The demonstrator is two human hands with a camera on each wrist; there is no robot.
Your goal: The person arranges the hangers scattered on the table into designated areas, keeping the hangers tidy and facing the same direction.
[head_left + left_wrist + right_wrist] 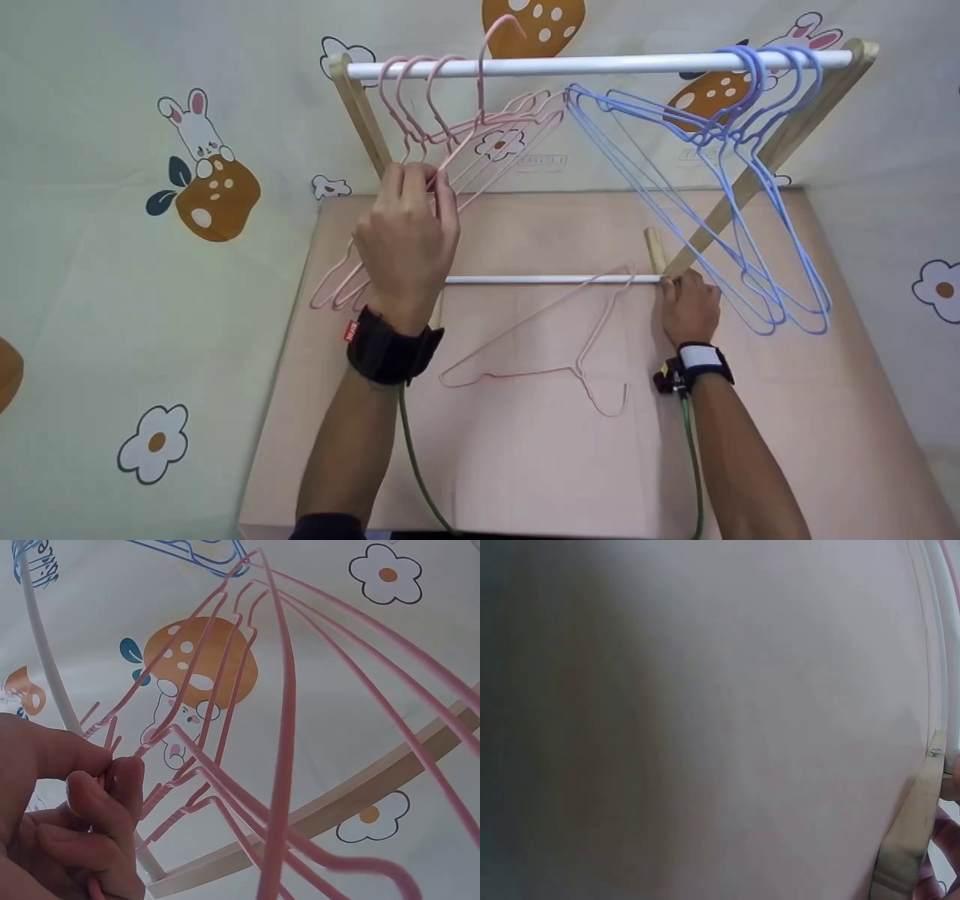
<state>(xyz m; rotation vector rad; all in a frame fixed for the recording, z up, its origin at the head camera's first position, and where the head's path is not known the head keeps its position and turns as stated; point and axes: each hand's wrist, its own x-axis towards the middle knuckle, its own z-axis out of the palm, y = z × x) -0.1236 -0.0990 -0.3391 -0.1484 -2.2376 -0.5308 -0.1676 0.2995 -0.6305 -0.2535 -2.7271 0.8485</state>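
Note:
My left hand (pixel 409 232) pinches a pink clothes hanger (pixel 481 94) by one arm near its neck. The hanger's hook stands up past the white top rod (pixel 615 66) and overlaps it in the head view. In the left wrist view, the thumb and curled fingers (pixel 105 802) meet on the pink wire. Several pink hangers (pixel 409 112) hang just left of it on the rod. Low on the right, my right hand (pixel 691 307) grips the clothes rack where the lower white rod (pixel 547 280) meets the wooden leg (pixel 739 195). Its fingers curl beside the wood in the right wrist view.
Several blue hangers (pixel 724 161) hang at the rod's right end. Another pink hanger (pixel 532 371) lies on the pink tabletop (pixel 525 465) in front of the rack. A patterned cloth wall (pixel 90 300) stands behind. Green cables (pixel 412 450) trail from both wrists.

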